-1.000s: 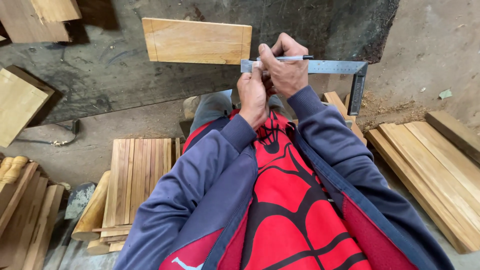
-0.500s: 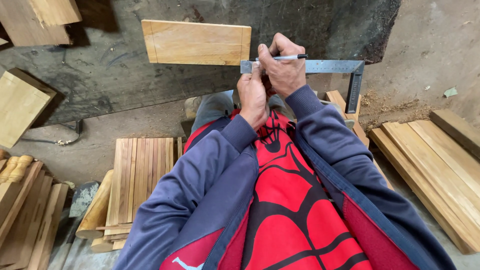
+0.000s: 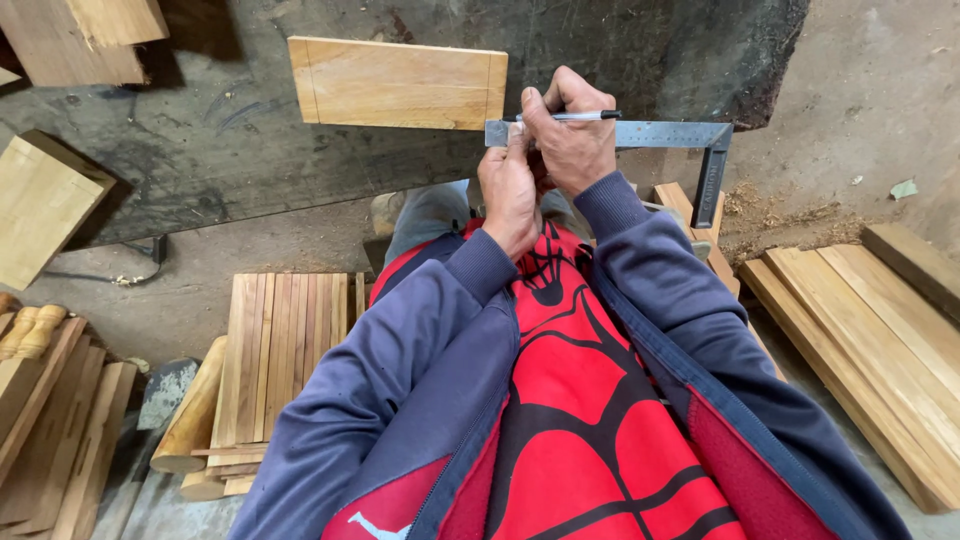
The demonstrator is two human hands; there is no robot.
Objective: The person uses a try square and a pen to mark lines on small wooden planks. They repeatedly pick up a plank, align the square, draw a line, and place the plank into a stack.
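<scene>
Hands barely shifted: right hand gripping pen, perhaps touching square.

One metal square, one pen, one marked board, two hands.

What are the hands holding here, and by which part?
The right hand holds a pen by its barrel and grips the metal square along its long blade. The left hand touches that blade; its grip is hidden.

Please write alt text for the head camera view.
A person's right hand holds a pen and, with the left hand, a metal square, beside a wooden board on a dark workbench.
</scene>
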